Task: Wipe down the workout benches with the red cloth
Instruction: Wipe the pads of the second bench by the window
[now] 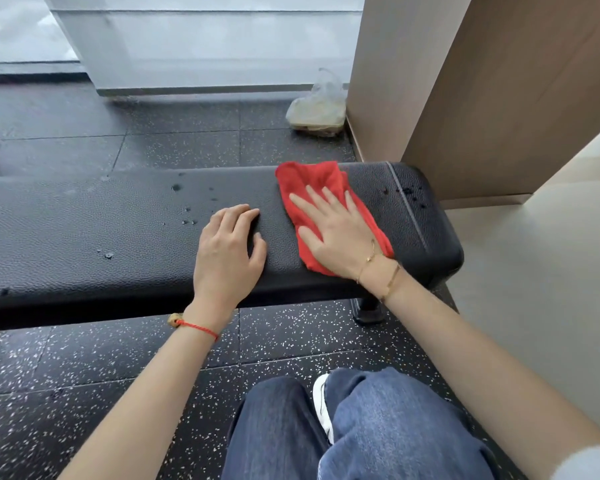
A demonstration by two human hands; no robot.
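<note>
Right hand, fingers spread, presses red cloth lying diagonally across bench tabletop; left hand, fingers loosely curled, rests beside.

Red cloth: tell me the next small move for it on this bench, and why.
Probably slide the cloth right, toward the bench end. The right hand presses it flat with straight fingers, and dark droplets sit just beyond it near the end seam. The left hand rests on the pad and can brace. More drops lie to the left for later.
</note>
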